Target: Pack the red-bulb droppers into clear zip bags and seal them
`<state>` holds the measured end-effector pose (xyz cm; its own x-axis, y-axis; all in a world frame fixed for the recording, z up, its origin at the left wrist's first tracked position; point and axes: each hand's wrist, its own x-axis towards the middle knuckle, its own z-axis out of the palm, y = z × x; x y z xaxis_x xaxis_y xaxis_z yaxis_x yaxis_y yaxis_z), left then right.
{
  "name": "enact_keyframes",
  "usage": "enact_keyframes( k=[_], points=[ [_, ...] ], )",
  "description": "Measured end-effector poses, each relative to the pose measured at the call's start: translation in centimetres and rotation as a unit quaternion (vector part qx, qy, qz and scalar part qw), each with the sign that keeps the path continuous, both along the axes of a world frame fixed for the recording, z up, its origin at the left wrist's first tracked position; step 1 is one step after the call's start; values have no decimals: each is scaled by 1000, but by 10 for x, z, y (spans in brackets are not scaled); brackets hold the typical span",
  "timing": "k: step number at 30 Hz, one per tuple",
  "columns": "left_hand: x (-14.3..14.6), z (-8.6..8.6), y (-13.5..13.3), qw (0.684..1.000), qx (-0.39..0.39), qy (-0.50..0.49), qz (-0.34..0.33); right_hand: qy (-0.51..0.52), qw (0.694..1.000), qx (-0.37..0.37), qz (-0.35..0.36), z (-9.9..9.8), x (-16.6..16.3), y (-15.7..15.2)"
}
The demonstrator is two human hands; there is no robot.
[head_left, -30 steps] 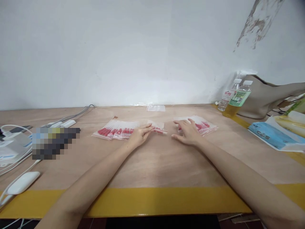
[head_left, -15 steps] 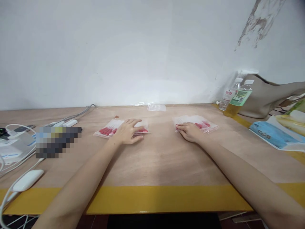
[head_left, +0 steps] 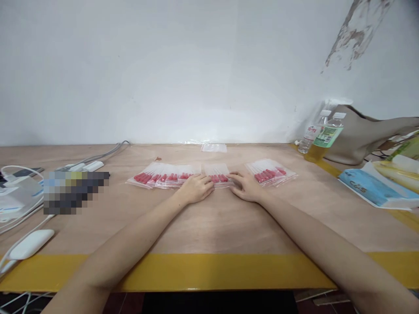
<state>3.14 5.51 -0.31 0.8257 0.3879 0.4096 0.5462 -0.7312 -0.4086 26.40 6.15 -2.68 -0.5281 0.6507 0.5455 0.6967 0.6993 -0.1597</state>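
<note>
Small clear zip bags holding red-tipped sticks lie on the wooden table (head_left: 212,222). A row of these bags (head_left: 163,176) spreads out to the left, and a stack of bags (head_left: 271,172) lies to the right. Between them sits a single bag (head_left: 218,175). My left hand (head_left: 195,188) rests at that bag's left edge, fingers curled onto it. My right hand (head_left: 245,186) touches its right edge, with the fingers pressed on the plastic. Both hands hold the single bag flat against the table.
An empty clear bag (head_left: 214,148) lies near the wall. Cables, a white adapter (head_left: 31,244) and boxes fill the left side. Two bottles (head_left: 322,135), a beige bag (head_left: 366,131) and a blue pack (head_left: 366,186) stand at the right. A yellow strip (head_left: 209,270) marks the near edge.
The left hand moved from the left row rightward; the right hand moved from the right stack leftward. A single bag now lies between the row and the stack, under both hands.
</note>
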Motion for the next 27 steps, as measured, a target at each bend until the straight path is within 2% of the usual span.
enact_keyframes(
  k=[5, 10, 13, 21, 27],
  points=[
    [2, 2, 7, 999, -4, 40, -15, -30, 998, 54, -26, 2, 23, 5],
    [7, 0, 12, 1000, -10, 28, -9, -83, 990, 110, -32, 3, 14, 7],
    [6, -3, 13, 1000, -12, -3, 6, -100, 987, 121, -27, 4, 10, 8],
    [5, -8, 12, 998, -17, -56, 20, -98, 982, 147, -73, 4, 7, 12],
    [7, -10, 13, 997, -19, -69, 5, -89, 978, 185, -41, 5, 3, 5]
  ],
)
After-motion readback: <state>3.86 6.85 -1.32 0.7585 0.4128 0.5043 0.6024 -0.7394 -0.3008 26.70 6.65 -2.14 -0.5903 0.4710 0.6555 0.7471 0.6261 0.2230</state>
